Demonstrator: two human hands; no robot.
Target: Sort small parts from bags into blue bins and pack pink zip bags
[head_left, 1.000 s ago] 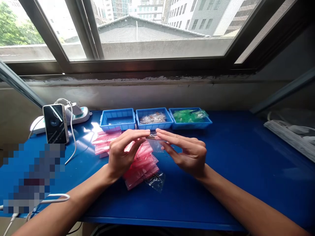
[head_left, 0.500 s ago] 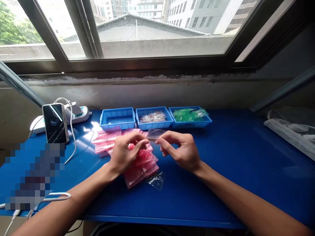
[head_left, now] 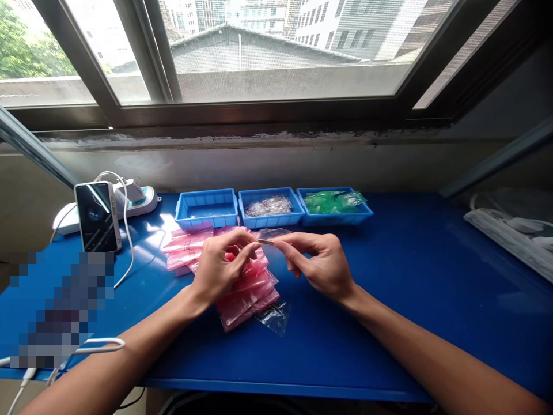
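Observation:
Between my two hands, above the pink bags, are thin brownish metal pins (head_left: 265, 242). A small clear plastic bag (head_left: 276, 232) shows just behind them; whether the pins lie inside it I cannot tell. My left hand (head_left: 219, 266) pinches their left end between thumb and index finger. From the other side, my right hand (head_left: 325, 264) is closed in a pinch at their right end. Pink plastic bags (head_left: 248, 295) lie in an overlapping pile under and beside my left hand. Another clear bag (head_left: 275, 317) with dark thin pieces pokes out below the pile.
Along the back stand three blue trays: a left tray (head_left: 206, 220) with a few small bits, a middle tray (head_left: 271, 220) of clear packets, and a right tray (head_left: 337, 219) of green bags. A phone (head_left: 97, 218) and power strip (head_left: 142, 202) are at left, on the blue table (head_left: 415, 300).
My right fingertips have moved slightly left and up, closing on the end of the pins. The clear bag behind them looks flatter. My left hand has barely moved.

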